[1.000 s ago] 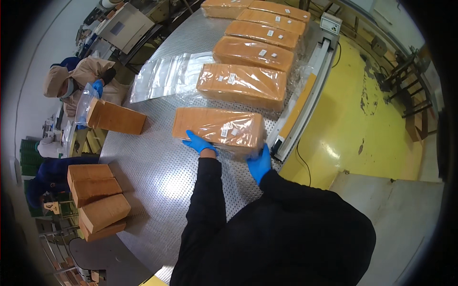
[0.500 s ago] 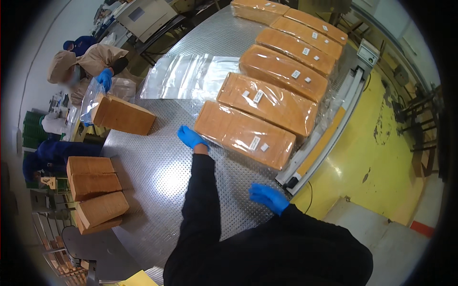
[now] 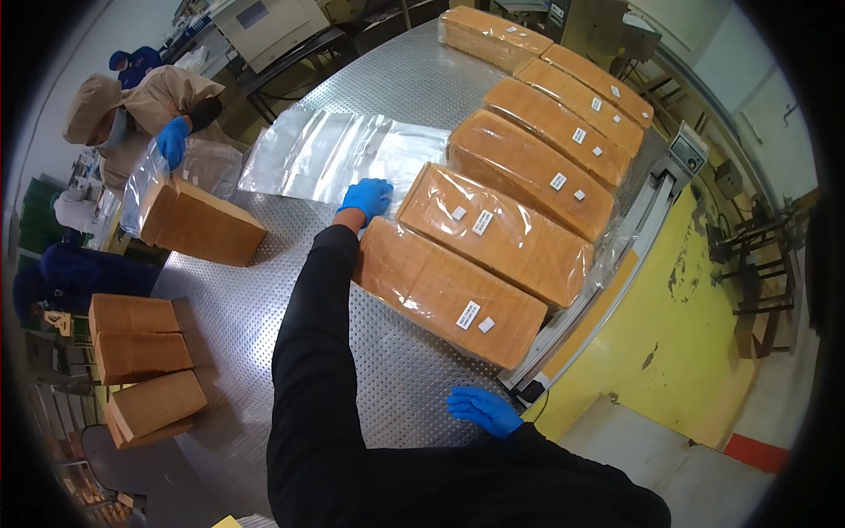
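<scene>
My left hand (image 3: 365, 199), in a blue glove, reaches over the near edge of the flat clear plastic bags (image 3: 330, 158). Its fingers are slightly bent, with no grip visible. Beside it are the left ends of two large brown loaves in clear plastic, the nearest loaf (image 3: 449, 290) and the one behind it (image 3: 497, 233). Both bear small white labels on top. My right hand (image 3: 484, 409), also blue-gloved, hovers by the table's right edge, its fingers stretched out and holding nothing.
More wrapped loaves (image 3: 532, 172) stand in a row toward the back. A long bar sealer (image 3: 576, 321) runs along the table's (image 3: 264, 326) right edge. At left, a co-worker's blue-gloved hand (image 3: 172, 141) holds a bag over an unwrapped loaf (image 3: 211, 220); other bare loaves (image 3: 145, 352) sit nearer.
My left hand has moved from the nearest loaf's left end farther away, to the bags' edge. My right hand stays near the table edge. The view has shifted slightly.
</scene>
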Demonstrator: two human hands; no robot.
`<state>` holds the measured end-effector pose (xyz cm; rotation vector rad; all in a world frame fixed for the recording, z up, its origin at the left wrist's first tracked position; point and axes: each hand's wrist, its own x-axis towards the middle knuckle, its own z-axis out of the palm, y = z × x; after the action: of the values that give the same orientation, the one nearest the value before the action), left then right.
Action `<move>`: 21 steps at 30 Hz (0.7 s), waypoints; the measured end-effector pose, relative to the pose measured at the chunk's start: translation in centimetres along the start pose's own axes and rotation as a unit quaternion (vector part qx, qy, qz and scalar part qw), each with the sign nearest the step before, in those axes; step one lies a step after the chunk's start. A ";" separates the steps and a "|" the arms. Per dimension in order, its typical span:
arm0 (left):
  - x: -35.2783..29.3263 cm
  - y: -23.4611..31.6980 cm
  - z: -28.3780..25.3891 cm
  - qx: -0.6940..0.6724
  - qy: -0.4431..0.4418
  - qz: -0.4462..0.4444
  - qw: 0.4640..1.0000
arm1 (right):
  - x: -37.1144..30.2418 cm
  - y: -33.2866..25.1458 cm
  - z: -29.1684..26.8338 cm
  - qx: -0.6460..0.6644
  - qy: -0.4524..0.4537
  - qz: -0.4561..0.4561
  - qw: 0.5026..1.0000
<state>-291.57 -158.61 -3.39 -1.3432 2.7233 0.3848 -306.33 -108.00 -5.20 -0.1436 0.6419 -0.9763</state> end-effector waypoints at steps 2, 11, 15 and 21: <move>-0.9 0.8 -0.1 -0.036 0.041 -0.031 0.998 | -0.1 0.5 -0.1 0.007 0.010 -0.015 1.000; -8.5 -5.2 -2.0 -0.175 0.403 -0.085 0.894 | -0.2 0.5 0.7 -0.025 -0.013 -0.030 0.999; -15.5 -3.7 -2.8 -0.219 0.483 -0.121 0.839 | -0.1 0.7 1.3 -0.046 0.008 -0.038 0.998; -38.1 1.3 5.3 -0.318 0.333 -0.154 0.874 | 1.3 2.8 0.0 -0.120 0.044 -0.069 0.989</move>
<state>-269.45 -127.12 -1.33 -2.4406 2.8980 1.0192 -303.81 -107.49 -6.93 -0.3641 0.8392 -1.0409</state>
